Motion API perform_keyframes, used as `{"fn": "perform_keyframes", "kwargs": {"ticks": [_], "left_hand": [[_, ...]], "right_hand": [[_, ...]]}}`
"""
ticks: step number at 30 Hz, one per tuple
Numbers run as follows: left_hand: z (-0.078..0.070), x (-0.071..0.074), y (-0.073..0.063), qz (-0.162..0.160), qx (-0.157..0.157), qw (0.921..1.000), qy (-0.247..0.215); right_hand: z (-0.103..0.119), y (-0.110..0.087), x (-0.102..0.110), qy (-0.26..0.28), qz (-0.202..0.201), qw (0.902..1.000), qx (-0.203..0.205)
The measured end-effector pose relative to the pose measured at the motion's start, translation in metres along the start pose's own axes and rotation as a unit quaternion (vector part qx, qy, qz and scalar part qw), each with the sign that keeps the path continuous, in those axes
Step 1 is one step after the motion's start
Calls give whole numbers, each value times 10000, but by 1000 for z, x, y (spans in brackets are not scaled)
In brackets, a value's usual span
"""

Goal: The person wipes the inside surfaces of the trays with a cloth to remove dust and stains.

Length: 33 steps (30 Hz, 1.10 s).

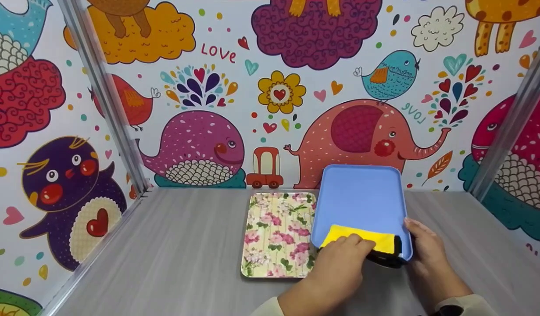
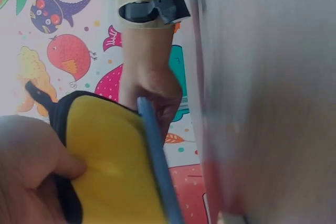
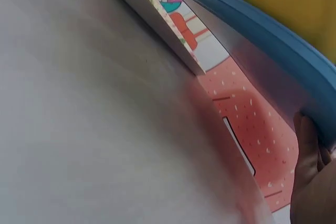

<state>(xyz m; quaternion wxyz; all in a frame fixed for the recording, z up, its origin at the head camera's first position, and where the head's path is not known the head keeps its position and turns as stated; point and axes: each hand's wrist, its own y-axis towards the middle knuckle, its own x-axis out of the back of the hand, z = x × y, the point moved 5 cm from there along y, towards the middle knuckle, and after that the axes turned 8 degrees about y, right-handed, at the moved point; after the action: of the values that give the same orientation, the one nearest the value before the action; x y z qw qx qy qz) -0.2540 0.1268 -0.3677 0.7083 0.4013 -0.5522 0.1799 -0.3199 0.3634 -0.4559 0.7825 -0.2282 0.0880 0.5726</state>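
A plain blue tray (image 1: 362,197) is held up off the table, its underside showing in the right wrist view. My right hand (image 1: 430,250) grips its right edge, thumb on the rim. At the near end of the tray, my left hand (image 1: 340,265) pinches a yellow cloth (image 1: 386,242) with black edging. The cloth lies against the tray's face and hangs over its near rim. A small black loop (image 2: 39,94) sticks out from the cloth's corner in the left wrist view. Left of the blue tray, a floral tray (image 1: 278,235) lies flat on the table.
The grey table (image 1: 182,250) runs back to a wall (image 1: 226,26) printed with cartoon animals. Metal posts (image 1: 107,96) stand at the left and right corners. The floral tray's raised edge (image 3: 173,30) shows beneath the blue tray in the right wrist view.
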Motion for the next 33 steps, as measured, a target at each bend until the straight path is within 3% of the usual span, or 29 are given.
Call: {"fn": "perform_keyframes", "kwargs": {"ticks": [4,9,14,22,33], "left_hand": [[11,11,-11,-584,110,9980,-228],[29,24,-20,-930,296,9935,-587],[56,35,-28,-957,513,9906,-828],[115,46,-51,-1137,1214,9792,-1158],[189,45,-85,-1125,2311,9622,-901]], "right_hand": [[1,5,5,31,106,9999,17],[3,10,14,352,221,9990,-165],[4,14,25,259,312,9988,-283],[5,21,32,-145,418,9989,-185],[4,26,43,-440,433,9979,-218]]}}
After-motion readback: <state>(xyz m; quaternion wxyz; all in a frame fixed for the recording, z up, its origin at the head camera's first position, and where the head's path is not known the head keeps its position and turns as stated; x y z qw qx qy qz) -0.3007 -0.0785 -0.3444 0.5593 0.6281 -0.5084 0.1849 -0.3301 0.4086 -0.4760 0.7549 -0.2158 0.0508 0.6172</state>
